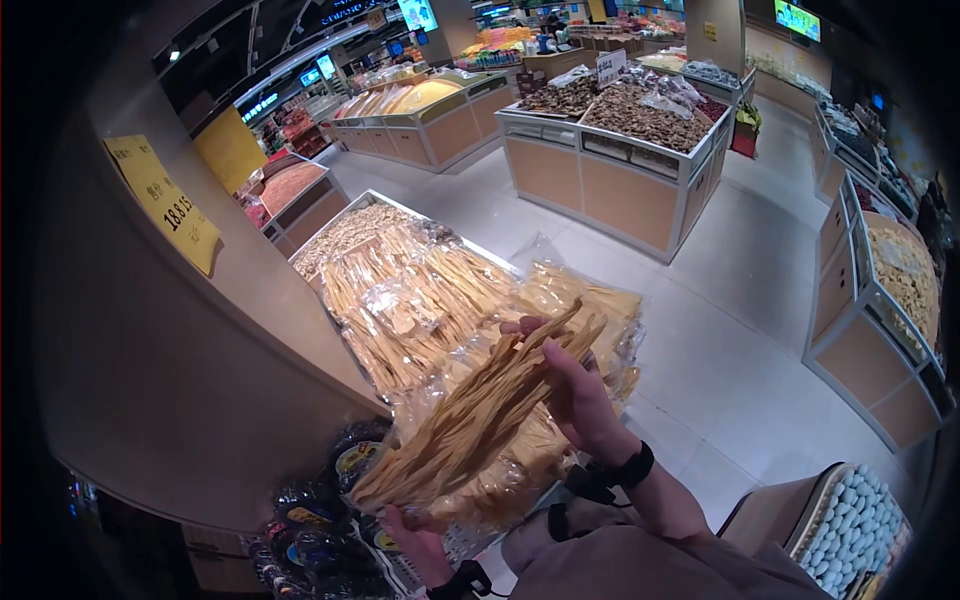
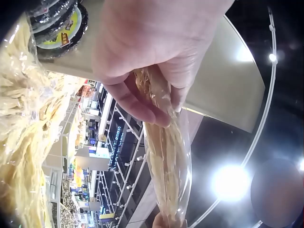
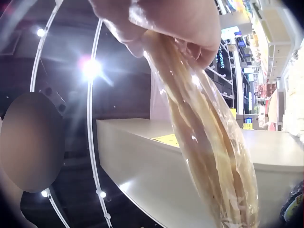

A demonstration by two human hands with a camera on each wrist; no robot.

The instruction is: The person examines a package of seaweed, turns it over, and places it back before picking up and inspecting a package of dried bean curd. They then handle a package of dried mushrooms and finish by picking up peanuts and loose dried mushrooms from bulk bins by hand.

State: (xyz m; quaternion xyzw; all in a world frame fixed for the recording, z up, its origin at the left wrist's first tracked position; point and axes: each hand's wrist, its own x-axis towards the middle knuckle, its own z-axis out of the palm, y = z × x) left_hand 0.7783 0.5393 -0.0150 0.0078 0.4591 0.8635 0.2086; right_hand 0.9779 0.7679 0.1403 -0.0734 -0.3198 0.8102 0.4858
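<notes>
A long clear bag of yellowish dried sticks (image 1: 470, 420) is held up at a slant between both hands in the head view. The right hand (image 1: 580, 400) grips its upper end, thumb on top and fingers around the far side. At the lower end, the left hand (image 1: 418, 545) holds the bag's edge. In the left wrist view the left hand (image 2: 156, 52) pinches the end of the bag (image 2: 166, 156) between thumb and fingers. The right wrist view shows the right hand (image 3: 175, 23) curled round the other end of the bag (image 3: 209, 137).
Below the bag, a display bin holds more bagged sticks (image 1: 420, 300). Dark round packages (image 1: 320, 530) lie at lower left beside a pillar (image 1: 230, 330) with a yellow price sign (image 1: 165, 200). Other bins (image 1: 600, 190) stand across the floor, and pale egg-shaped items (image 1: 855, 530) lie at lower right.
</notes>
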